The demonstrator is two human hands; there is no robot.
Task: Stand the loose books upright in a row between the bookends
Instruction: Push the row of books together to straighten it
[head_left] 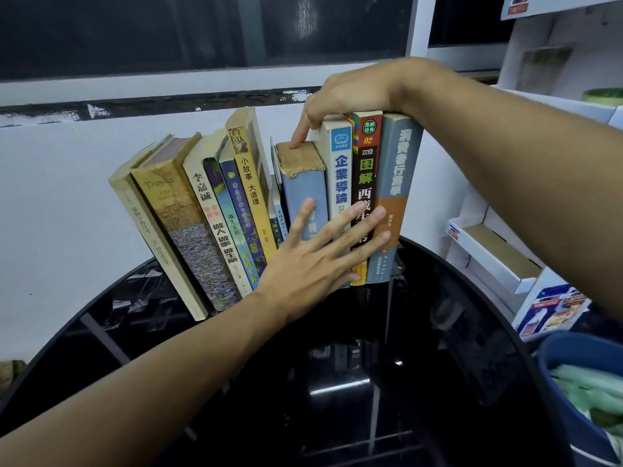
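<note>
A row of several books stands on a round black glass table [421,348] against a white wall. The left group, including the gold Troyka book [182,214] and the yellow-spined book [251,190], leans to the left. The right group stands upright: a worn blue book [301,187], a white book [342,176], a dark red book [365,170] and a grey-orange book [396,183]. My left hand [320,254] lies flat with spread fingers against the spines of the right group. My right hand [347,96] rests over their tops, its forefinger on the blue book's top. No bookend shows clearly.
White cardboard display boxes [495,251] stand to the right of the table. A blue bin [580,392] with green contents sits at the lower right. A dark window runs above the wall. White shelving [556,62] fills the upper right.
</note>
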